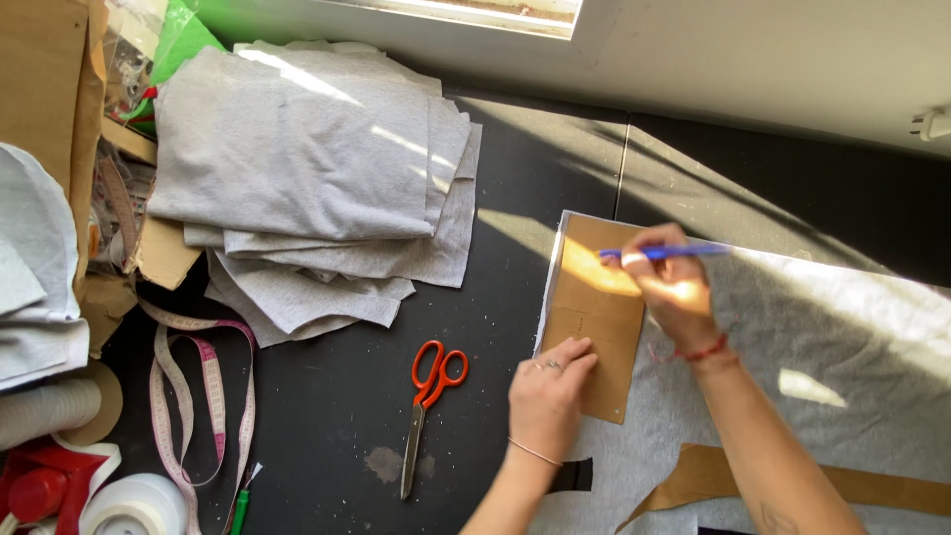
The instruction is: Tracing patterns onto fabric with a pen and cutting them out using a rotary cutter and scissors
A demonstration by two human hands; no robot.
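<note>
My left hand (548, 394) presses flat on a brown cardboard template (591, 307) that lies on grey fabric (822, 357). My right hand (672, 282) holds a blue pen (666, 253) at the template's upper right edge, its tip pointing left. Orange-handled scissors (426, 401) lie on the dark table just left of my left hand.
A stack of cut grey fabric pieces (307, 178) fills the upper left. A pink measuring tape (193, 396), rolls of white tape (134, 505), a red object (40, 490) and cardboard (45, 89) sit at the left. Another brown pattern piece (753, 476) lies at lower right.
</note>
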